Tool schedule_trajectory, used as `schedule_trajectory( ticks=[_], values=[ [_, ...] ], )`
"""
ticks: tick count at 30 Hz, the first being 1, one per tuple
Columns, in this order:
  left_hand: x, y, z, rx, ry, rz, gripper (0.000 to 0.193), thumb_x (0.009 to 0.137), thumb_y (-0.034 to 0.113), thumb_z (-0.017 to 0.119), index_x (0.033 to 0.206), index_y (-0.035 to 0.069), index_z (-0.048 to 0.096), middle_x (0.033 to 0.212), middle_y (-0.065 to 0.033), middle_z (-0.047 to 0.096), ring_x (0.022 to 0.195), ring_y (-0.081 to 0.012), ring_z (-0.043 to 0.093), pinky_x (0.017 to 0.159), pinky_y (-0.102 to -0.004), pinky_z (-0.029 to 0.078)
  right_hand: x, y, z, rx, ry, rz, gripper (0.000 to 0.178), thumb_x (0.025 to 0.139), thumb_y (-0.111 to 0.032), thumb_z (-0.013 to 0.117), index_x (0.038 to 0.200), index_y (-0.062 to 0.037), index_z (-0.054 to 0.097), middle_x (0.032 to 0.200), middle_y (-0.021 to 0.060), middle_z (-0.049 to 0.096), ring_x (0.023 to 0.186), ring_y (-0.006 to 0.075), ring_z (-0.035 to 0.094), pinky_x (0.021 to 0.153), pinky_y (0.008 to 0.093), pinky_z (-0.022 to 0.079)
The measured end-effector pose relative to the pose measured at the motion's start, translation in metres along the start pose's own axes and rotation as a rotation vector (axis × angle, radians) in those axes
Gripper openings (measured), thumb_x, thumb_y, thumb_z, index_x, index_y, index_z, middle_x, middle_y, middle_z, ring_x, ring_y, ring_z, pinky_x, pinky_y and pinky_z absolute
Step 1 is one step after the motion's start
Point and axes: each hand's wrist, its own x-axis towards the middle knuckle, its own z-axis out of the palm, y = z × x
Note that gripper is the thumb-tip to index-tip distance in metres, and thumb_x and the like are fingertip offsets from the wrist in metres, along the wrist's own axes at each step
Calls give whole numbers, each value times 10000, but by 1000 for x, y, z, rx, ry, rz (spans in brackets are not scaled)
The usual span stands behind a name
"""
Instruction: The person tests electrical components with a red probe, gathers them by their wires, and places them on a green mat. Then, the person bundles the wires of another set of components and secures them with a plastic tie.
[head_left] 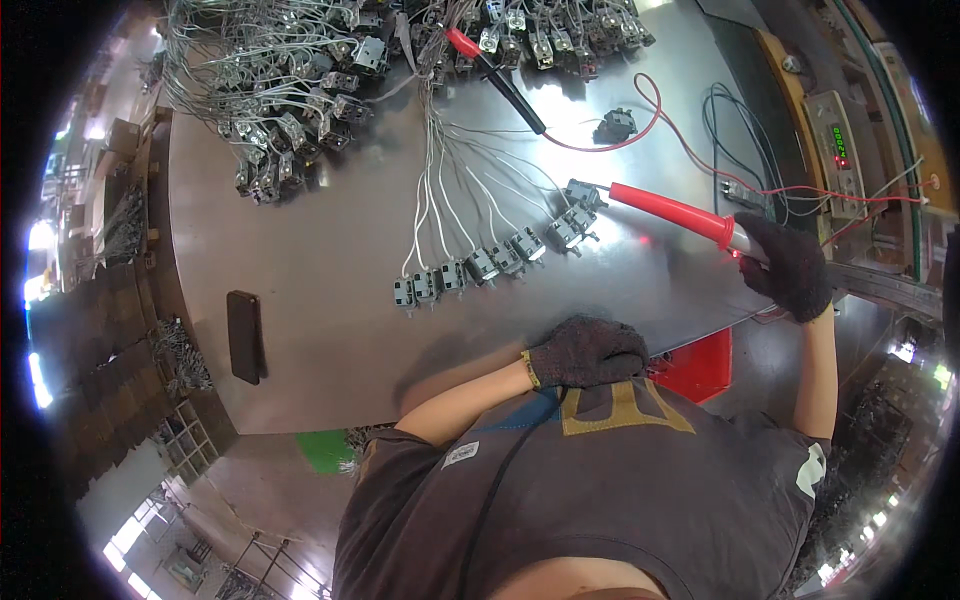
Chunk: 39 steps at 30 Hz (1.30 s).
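My right hand [790,265], in a dark knit glove, is closed round the handle of a red test probe [670,212]. Its thin metal tip meets the end block of a row of small grey switch-like blocks [585,193], or lies right at it. Several more grey blocks [483,265] are set out in a curved row, thin white wires [440,190] running from them to a bundle at the back. By the table's near edge, against my body, rests my left hand [590,352], gloved too, fingers curled in; anything inside it is hidden.
Wired blocks [290,110] are heaped at the back left. A second probe [510,95], black and red, lies near another heap. One loose block [615,125] sits apart. A meter [838,150] with green digits stands right. A phone [243,337] lies left; a red bin [700,368] is below the edge.
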Motion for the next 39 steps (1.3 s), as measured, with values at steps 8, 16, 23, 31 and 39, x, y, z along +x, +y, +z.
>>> schedule_trajectory(
  ticks=[8, 16, 23, 31, 39],
  values=[
    [1, 2, -2, -14, -19, -30, 191, 939, 299, 680, 1016, 146, 762, 930, -113, 732, 862, -316, 708, 809, -440, 558, 0, -4, -6, -23, -60, 36, 625, 745, -253, 817, 1338, -162, 639, 1106, 134, 741, 920, 309, 738, 800, 438, 582],
    [-1, -1, 2, -7, -24, -45, 202, 934, 311, 678, 1014, 143, 757, 951, -114, 729, 885, -316, 703, 817, -437, 555, 0, -5, -6, 12, -26, -25, 648, 720, -177, 791, 1345, -126, 630, 1025, 165, 732, 830, 357, 721, 737, 447, 575],
    [-1, -2, 2, -16, -30, -33, 208, 933, 311, 672, 1019, 137, 746, 969, -119, 721, 891, -325, 695, 815, -444, 550, -18, -19, -9, 53, -74, 120, 564, 758, -171, 744, 1309, -109, 643, 1055, 174, 730, 865, 377, 718, 768, 458, 572],
    [-1, -5, 5, -36, -23, -13, 230, 935, 328, 656, 1026, 130, 730, 965, -125, 705, 903, -353, 682, 817, -464, 539, -58, -37, 21, 161, -37, 215, 577, 768, -207, 741, 1330, -138, 629, 1015, 168, 732, 858, 371, 721, 750, 463, 572],
    [-2, -7, 7, -4, -20, -3, 243, 933, 335, 648, 1026, 124, 724, 970, -130, 700, 915, -356, 682, 823, -474, 535, -60, -41, 36, 180, -38, 218, 610, 758, -232, 775, 1342, -159, 615, 968, 159, 732, 848, 359, 726, 750, 457, 576]
  ],
)
